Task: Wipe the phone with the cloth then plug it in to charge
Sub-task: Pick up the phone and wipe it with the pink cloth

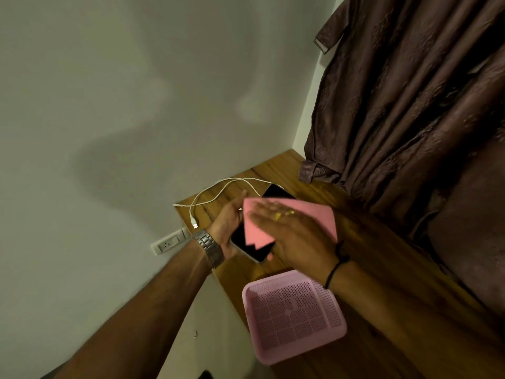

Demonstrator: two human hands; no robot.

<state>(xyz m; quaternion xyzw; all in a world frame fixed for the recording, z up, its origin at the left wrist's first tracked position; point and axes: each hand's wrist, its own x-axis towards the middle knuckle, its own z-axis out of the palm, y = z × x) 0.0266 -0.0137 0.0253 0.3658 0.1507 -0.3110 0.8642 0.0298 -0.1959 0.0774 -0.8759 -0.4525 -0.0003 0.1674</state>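
My left hand (228, 222) grips a black-screened phone (255, 248) by its left edge, holding it above the wooden table (369, 269). A pink cloth (273, 222) lies over the phone's upper part, and my right hand (295, 231) presses flat on the cloth with fingers stretched out. The phone's lower screen shows below the cloth. A white charging cable (218, 191) loops on the table behind my hands, its USB plug end (195, 224) hanging near the table's left edge. A second dark phone-like slab (276, 192) lies on the table behind the cloth.
A pink perforated plastic basket (293, 314) sits on the table near its front. A white wall socket plate (170, 243) is on the wall left of the table. Dark brown clothing (410, 105) and a curtain hang along the right side.
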